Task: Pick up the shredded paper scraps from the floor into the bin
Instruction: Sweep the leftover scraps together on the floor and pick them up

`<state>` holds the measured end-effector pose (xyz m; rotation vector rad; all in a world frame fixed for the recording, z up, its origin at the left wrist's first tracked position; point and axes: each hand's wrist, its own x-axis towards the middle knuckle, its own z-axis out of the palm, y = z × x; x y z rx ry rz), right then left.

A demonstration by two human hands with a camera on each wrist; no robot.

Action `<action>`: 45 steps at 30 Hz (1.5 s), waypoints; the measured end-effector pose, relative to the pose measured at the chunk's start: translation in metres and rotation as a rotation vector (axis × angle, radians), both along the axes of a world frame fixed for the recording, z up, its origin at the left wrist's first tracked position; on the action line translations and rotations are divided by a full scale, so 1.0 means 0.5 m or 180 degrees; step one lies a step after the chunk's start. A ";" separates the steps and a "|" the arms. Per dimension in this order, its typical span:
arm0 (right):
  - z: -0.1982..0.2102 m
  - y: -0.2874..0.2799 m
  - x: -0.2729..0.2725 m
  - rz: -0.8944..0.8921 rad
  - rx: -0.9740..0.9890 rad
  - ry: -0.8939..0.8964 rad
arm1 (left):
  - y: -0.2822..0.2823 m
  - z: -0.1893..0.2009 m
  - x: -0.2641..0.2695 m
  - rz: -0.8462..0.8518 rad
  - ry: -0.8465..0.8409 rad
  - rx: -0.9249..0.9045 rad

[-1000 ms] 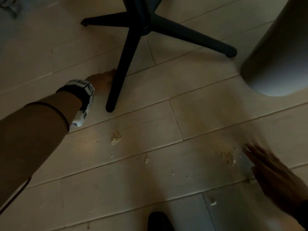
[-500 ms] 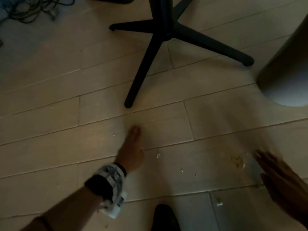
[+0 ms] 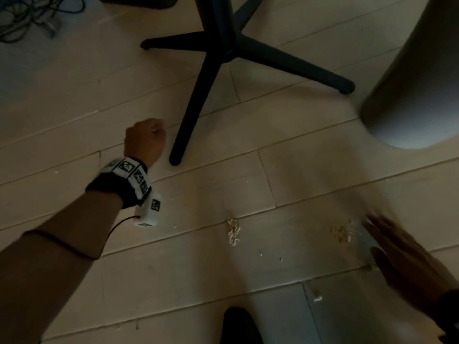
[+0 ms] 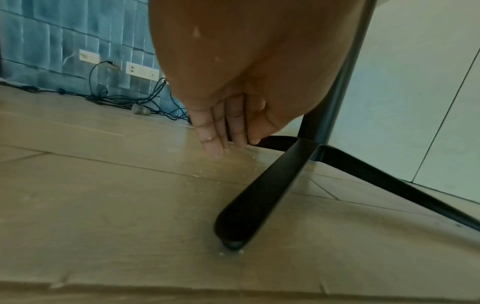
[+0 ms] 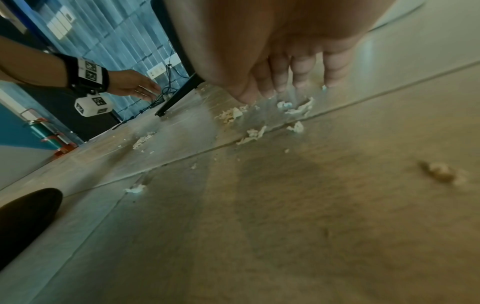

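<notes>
Head view shows the right hand (image 3: 407, 266) flat with straight fingers on the floor (image 3: 323, 175), a clump of shredded paper scraps (image 3: 341, 234) just beyond its fingertips and another clump (image 3: 233, 234) further to its left. The left hand (image 3: 145, 140), fingers extended and holding nothing, reaches down beside the black chair leg (image 3: 191, 115). The grey bin (image 3: 417, 95) stands ahead of the right hand.

Bin (image 3: 419, 78) cut off by top and right edges, rim unseen. Right hand (image 3: 407, 266) blurred, wrist out of frame. Left hand (image 3: 145, 140) fingers hidden behind knuckles in head view. Chair base (image 3: 218, 45) column cut at top. Scrap (image 5: 439, 171) blurred near right wrist camera.
</notes>
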<state>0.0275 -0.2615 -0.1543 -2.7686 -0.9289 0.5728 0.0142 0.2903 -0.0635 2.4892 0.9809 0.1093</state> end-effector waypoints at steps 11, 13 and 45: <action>-0.005 0.077 -0.046 0.0009 0.0284 0.0066 | -0.357 -0.189 -0.203 -0.1054 0.0894 0.0122; -0.004 0.098 -0.080 0.0358 0.0445 0.0030 | -0.464 -0.171 -0.231 -0.1483 0.0990 -0.0136; 0.083 -0.094 -0.059 -0.1314 -0.0253 0.1069 | -0.179 -0.143 -0.226 0.0909 0.1509 -0.0422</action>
